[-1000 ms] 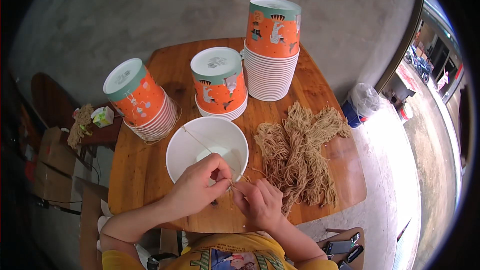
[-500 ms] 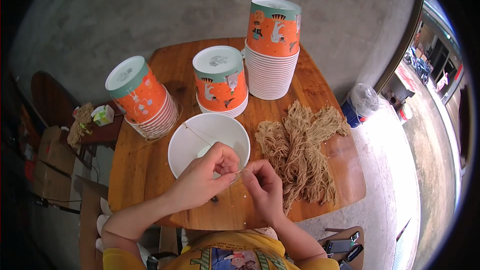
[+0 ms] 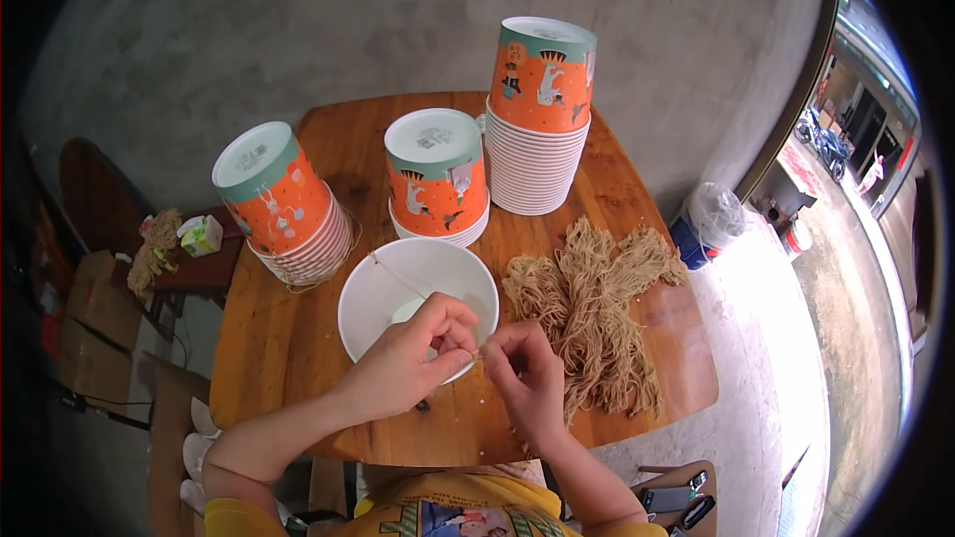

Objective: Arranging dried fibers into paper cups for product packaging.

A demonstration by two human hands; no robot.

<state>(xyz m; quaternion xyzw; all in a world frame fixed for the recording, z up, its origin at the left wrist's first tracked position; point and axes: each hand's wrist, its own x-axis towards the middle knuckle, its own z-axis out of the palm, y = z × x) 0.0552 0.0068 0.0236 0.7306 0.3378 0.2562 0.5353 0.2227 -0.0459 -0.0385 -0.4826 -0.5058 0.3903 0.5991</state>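
Over the white bowl (image 3: 398,288), both hands' fingers (image 3: 468,340) pinch a thin strand (image 3: 398,276).

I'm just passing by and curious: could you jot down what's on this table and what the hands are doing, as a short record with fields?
Surface: round wooden table
Left hand: pinching a thin strand over the white bowl
Right hand: fingers pinched together close to the left hand, beside the noodles
Behind the bowl: three stacks of orange paper cups, upside down
Bowl contents: mostly hidden by the hand
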